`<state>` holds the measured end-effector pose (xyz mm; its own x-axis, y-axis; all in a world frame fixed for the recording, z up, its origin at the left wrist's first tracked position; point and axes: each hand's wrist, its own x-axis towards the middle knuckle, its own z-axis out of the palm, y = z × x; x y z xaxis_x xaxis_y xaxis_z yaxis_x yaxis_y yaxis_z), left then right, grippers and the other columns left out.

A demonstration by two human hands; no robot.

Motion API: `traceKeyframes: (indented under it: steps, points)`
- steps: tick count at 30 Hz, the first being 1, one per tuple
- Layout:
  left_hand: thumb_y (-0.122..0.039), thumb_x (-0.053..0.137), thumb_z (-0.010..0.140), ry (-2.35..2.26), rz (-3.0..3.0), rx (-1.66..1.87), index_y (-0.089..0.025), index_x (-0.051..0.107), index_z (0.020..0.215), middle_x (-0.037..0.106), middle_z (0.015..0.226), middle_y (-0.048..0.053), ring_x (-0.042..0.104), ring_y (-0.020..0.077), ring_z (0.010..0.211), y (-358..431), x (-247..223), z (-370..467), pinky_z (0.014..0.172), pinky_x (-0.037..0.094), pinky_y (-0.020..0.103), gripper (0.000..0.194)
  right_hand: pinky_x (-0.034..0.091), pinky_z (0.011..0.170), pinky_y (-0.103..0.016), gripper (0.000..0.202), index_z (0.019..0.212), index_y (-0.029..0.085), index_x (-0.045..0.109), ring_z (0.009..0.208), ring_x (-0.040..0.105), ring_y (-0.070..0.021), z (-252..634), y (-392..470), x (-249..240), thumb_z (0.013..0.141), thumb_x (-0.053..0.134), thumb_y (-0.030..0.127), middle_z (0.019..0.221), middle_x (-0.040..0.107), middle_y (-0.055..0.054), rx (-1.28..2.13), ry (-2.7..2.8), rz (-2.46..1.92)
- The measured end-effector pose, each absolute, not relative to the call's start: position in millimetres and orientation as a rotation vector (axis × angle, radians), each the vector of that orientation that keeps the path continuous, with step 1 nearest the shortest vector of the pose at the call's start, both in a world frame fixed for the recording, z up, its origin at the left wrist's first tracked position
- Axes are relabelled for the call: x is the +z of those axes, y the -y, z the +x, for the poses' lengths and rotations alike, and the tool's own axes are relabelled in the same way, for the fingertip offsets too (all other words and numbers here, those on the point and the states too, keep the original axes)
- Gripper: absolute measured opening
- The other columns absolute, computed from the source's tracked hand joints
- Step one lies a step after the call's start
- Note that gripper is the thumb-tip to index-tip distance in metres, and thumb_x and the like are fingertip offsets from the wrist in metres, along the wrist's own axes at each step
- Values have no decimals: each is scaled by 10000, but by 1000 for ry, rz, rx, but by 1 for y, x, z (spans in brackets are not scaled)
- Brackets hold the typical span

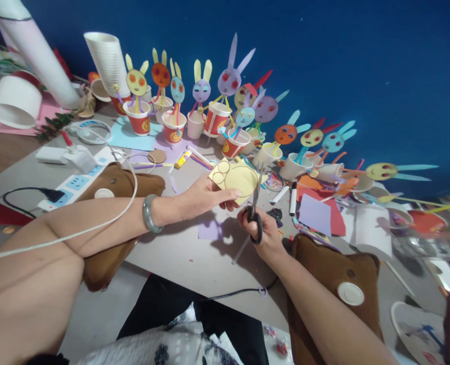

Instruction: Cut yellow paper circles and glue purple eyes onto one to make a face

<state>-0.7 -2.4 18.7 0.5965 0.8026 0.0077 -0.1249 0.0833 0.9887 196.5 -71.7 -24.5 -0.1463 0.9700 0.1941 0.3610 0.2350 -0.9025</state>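
Yellow paper (241,181) with circles drawn on it is held above the desk (175,248), pinched between the thumb and fingers of the left hand (202,198). The right hand (267,238) grips the scissors (254,202) by their black handles, blades pointing up at the paper's right edge; whether they are cutting into it cannot be told.

Behind the paper, cups (217,119) bearing paper rabbit faces crowd along the blue wall (335,61), with a cup stack (103,61) at their left end. A glue stick (182,159) lies beyond the left hand; a black marker (292,198) and purple sheet (315,215) lie to the right of the scissors. Most in the way is a white cable (134,195), which loops near the power strip (78,182) and crosses over the left forearm. A brown cushion (335,274) lies beside the right forearm.
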Motion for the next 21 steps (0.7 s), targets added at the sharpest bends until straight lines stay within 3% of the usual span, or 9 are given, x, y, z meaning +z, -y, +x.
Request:
traceKeyframes:
  steps: [11,21]
  points:
    - [-411,761,797,-608,1292,797,-150,640,791,641,681,-16,611,96,641,4,20,0,630,490,225,287,362,609,-315,591,651,218,487,612,439,-153,197,72,-27,821,586,775,646,522,-1,900,1649,-1264]
    - [-349,701,837,-635,1357,793,-154,645,762,655,663,-3,619,107,649,1,22,-3,658,503,230,217,356,609,-319,555,647,219,494,616,454,-158,200,72,-30,825,615,731,646,535,-3,910,1640,-1251]
